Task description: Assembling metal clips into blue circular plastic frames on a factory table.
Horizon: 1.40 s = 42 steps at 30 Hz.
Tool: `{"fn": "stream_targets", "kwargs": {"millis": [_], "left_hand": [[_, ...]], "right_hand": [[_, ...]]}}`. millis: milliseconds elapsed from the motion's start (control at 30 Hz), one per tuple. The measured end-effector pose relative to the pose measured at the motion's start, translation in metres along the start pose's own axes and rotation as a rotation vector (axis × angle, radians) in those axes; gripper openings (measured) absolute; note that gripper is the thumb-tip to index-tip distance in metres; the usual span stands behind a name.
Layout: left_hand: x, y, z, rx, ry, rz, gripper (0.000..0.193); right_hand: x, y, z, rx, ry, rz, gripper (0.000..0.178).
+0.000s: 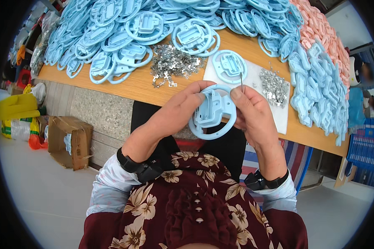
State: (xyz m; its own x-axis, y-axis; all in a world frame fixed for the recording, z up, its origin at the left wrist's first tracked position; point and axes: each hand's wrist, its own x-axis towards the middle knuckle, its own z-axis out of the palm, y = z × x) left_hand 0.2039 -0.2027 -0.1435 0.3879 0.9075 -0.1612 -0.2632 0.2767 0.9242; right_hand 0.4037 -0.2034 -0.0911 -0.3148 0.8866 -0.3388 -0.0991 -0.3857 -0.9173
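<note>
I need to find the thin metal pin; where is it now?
In the head view, the pin stands upright between the right hand's fingertips, just right of the held blue ring, before the white mat.

Ring part held between both hands, before the table edge

The left hand (176, 112) grips the ring part (212, 113) from the left, the right hand (253, 118) from the right, pinching a thin pin (241, 81) above it. Behind on the table (133, 89): a heap of metal clips (172, 64), another ring part on a mat (230, 66), piled parts beyond.
</note>
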Motion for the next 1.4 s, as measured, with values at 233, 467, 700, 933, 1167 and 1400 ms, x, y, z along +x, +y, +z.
{"fn": "stream_targets", "kwargs": {"millis": [233, 467, 700, 933, 1167, 1400], "left_hand": [[-0.005, -0.004, 0.005, -0.191, -0.094, -0.072, 0.039], [-0.006, -0.022, -0.007, -0.505, -0.144, -0.054, 0.044], [-0.006, -0.021, -0.005, -0.586, -0.15, -0.04, 0.044], [-0.004, -0.021, 0.0, -0.438, -0.082, 0.066, 0.051], [-0.004, -0.016, -0.004, -0.579, -0.167, 0.066, 0.05], [-0.006, -0.014, 0.002, -0.474, -0.096, 0.151, 0.05]], "right_hand": [[-0.004, -0.002, 0.004, -0.116, 0.037, -0.198, 0.028], [-0.003, 0.035, 0.016, -0.433, 0.168, -0.46, 0.02], [-0.005, 0.035, 0.021, -0.617, 0.106, -0.555, 0.027], [-0.006, 0.032, 0.022, -0.957, 0.066, -0.762, 0.029], [-0.008, 0.026, 0.022, -0.869, 0.212, -0.581, 0.014], [-0.003, 0.03, 0.023, -1.138, 0.215, -0.597, 0.014]]}}
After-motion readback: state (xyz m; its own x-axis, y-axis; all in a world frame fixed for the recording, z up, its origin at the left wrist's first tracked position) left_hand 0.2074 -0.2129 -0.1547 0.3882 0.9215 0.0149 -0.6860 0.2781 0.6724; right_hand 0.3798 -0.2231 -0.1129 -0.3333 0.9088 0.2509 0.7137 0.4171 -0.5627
